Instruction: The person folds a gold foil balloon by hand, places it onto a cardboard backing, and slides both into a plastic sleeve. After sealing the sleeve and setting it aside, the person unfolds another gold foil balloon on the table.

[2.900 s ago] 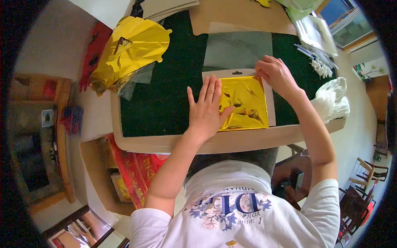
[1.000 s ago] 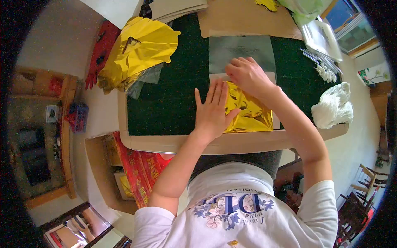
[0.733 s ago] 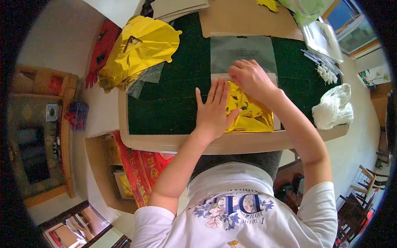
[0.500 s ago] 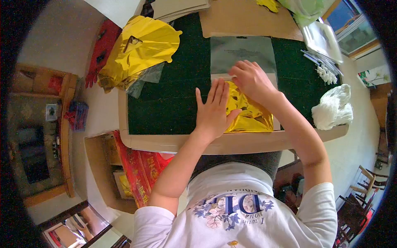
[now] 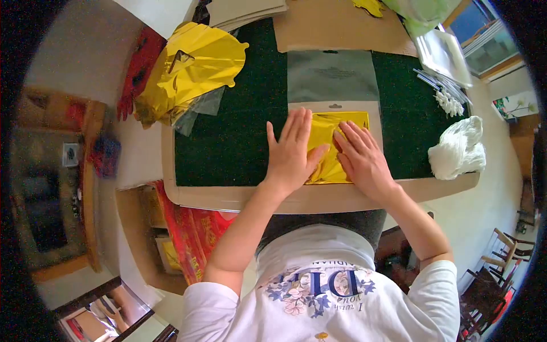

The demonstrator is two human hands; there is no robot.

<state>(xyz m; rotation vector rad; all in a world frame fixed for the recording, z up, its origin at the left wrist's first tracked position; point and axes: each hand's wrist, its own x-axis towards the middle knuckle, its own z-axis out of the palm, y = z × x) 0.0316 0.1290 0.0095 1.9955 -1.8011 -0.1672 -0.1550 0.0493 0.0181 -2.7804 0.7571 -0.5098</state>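
Note:
A folded gold foil sheet (image 5: 326, 128) lies on a pale backing card (image 5: 336, 107) on the dark green mat (image 5: 239, 137). My left hand (image 5: 292, 151) lies flat with fingers spread on the foil's left edge. My right hand (image 5: 362, 159) presses flat on the foil's right part, fingers pointing away from me. Both palms cover much of the sheet. Neither hand grips anything.
A crumpled gold foil balloon (image 5: 188, 65) in clear wrap sits at the mat's far left. A grey plastic bag (image 5: 333, 74) lies beyond the card. White bunched material (image 5: 458, 148) and white sticks (image 5: 447, 94) are at right. Brown cardboard (image 5: 342, 25) lies at the back. Red packets (image 5: 191, 228) are below the table edge.
My right hand came back from the foil's far left corner and now lies flat on the sheet's right side. The foil looks flatter. My left hand stayed put.

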